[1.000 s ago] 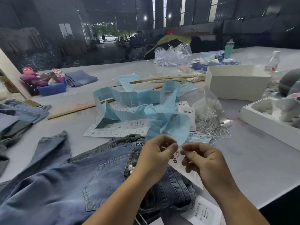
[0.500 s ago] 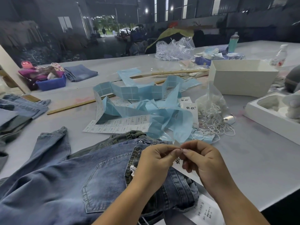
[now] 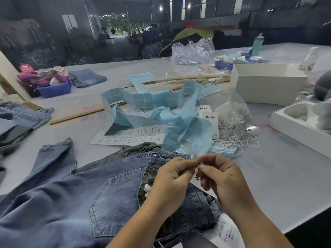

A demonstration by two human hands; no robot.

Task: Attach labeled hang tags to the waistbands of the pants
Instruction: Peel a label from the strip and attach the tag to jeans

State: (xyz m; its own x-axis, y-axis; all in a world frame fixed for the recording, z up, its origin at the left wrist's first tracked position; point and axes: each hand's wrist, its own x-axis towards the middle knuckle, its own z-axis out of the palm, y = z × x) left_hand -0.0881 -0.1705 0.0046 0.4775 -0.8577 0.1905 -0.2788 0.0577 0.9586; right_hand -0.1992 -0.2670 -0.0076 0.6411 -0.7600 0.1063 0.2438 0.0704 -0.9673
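Observation:
Blue jeans [image 3: 75, 203] lie across the near table, waistband toward the right. Over the waistband, my left hand [image 3: 172, 178] and my right hand [image 3: 220, 178] meet fingertip to fingertip, pinching something small at the top of a white hang tag [image 3: 197, 178]. The tag hangs beneath my fingers and is mostly hidden by them. I cannot make out the string between my fingertips. More white hang tags [image 3: 208, 120] lie beyond, beside a clear bag of white strings [image 3: 234, 120]. A printed label sheet [image 3: 129, 136] lies above the jeans.
Crumpled blue label backing [image 3: 161, 115] fills the table's middle. A white box [image 3: 266, 83] and a white foam tray [image 3: 302, 120] stand at the right. Folded jeans [image 3: 16, 120] lie at the left, with a blue bin [image 3: 55, 88] behind. Wooden rulers [image 3: 78, 116] cross the table. Another label [image 3: 227, 231] lies by the near edge.
My fingertips have come together, closing the gap between my hands, and both hands sit slightly lower over the waistband. The tag is now more hidden.

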